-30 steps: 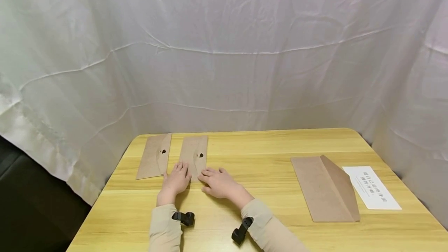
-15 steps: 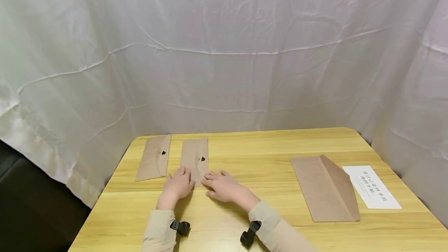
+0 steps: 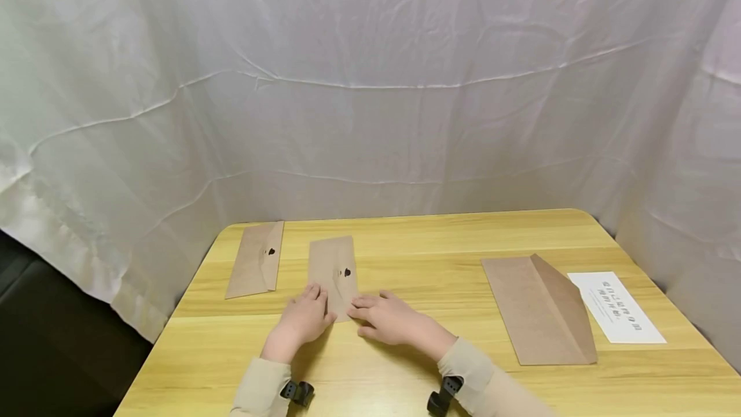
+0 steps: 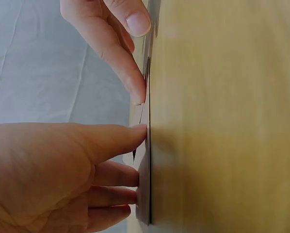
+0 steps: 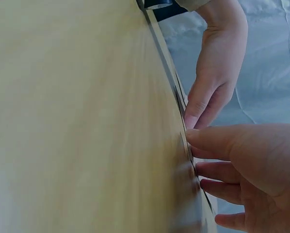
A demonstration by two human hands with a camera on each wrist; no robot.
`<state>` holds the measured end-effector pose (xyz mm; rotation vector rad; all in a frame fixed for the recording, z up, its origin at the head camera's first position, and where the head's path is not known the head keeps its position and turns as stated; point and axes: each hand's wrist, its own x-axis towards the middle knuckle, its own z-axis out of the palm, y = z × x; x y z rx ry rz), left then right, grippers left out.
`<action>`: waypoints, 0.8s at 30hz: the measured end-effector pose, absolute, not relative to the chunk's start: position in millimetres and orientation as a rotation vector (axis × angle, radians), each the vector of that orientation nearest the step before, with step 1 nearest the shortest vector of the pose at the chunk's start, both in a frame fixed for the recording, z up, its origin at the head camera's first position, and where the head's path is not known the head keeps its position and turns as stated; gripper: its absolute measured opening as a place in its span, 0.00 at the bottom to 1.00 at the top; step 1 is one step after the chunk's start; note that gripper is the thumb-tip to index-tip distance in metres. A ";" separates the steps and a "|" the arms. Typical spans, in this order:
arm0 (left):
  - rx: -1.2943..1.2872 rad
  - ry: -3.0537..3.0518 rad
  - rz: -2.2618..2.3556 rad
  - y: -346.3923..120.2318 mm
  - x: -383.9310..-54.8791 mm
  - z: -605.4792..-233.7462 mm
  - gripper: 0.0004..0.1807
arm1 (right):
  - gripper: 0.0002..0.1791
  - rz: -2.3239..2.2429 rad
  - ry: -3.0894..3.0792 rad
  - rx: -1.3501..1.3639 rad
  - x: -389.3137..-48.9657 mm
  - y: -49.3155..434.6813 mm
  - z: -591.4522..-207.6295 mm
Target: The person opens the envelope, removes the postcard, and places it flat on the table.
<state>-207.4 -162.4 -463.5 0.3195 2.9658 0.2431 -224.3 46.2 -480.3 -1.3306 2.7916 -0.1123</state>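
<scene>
A closed brown kraft envelope (image 3: 331, 259) with a small black hat-shaped mark on its flap lies flat on the table, left of the middle. The fingers of my left hand (image 3: 303, 319) rest on its near left part, fairly straight. At the near right corner, the fingertips of my right hand (image 3: 392, 320) touch the paper, also extended. Seen edge-on in the left wrist view, the envelope (image 4: 144, 199) lies thin and flat under the fingertips of both hands. In the right wrist view my right hand (image 5: 261, 165) reaches its edge, with the left hand (image 5: 220, 73) beyond.
Another closed brown envelope (image 3: 255, 259) with the same mark lies at the far left. To the right are a larger-looking brown envelope (image 3: 532, 320) with its flap open and a white printed card (image 3: 616, 307) beside that flap. A pale curtain (image 3: 370, 134) surrounds the wooden table (image 3: 417, 243).
Both hands have slid the marked envelope toward the person and slightly right, widening its gap from the far-left envelope. The other envelopes and the card stay in place.
</scene>
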 end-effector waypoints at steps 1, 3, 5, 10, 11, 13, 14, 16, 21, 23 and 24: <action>0.341 2.970 0.236 -161.1 -205.8 -463.0 0.33 | 0.27 -0.108 2.796 -1.339 -222.4 48.8 -479.7; 0.378 2.973 0.241 -158.5 -202.1 -461.7 0.33 | 0.27 -0.094 2.802 -1.353 -218.7 54.0 -479.7; 0.408 2.976 0.232 -156.1 -197.7 -461.4 0.33 | 0.27 -0.059 2.810 -1.369 -214.6 58.8 -480.4; 0.474 2.993 0.172 -149.6 -185.7 -461.6 0.33 | 0.27 -0.009 2.804 -1.419 -202.4 71.2 -482.2; 0.487 2.997 0.156 -147.9 -183.5 -461.0 0.33 | 0.26 -0.012 2.800 -1.428 -199.7 73.9 -482.2; 0.515 3.020 0.118 -144.6 -180.1 -460.1 0.32 | 0.26 -0.024 2.794 -1.436 -194.8 79.2 -481.9; 0.527 3.027 0.104 -142.7 -178.8 -459.1 0.32 | 0.27 -0.033 2.791 -1.435 -192.8 81.8 -481.6; 0.556 3.046 0.087 -140.2 -177.3 -458.3 0.30 | 0.27 -0.051 2.786 -1.431 -188.8 86.9 -481.1; 0.603 3.058 0.139 -139.1 -178.3 -456.5 0.26 | 0.27 -0.086 2.780 -1.420 -178.4 99.3 -478.7; 0.608 3.041 0.168 -139.8 -179.7 -456.4 0.29 | 0.27 -0.096 2.778 -1.423 -174.2 104.0 -477.9; 0.609 3.030 0.180 -140.1 -180.4 -456.8 0.31 | 0.27 -0.100 2.779 -1.429 -172.2 106.2 -477.8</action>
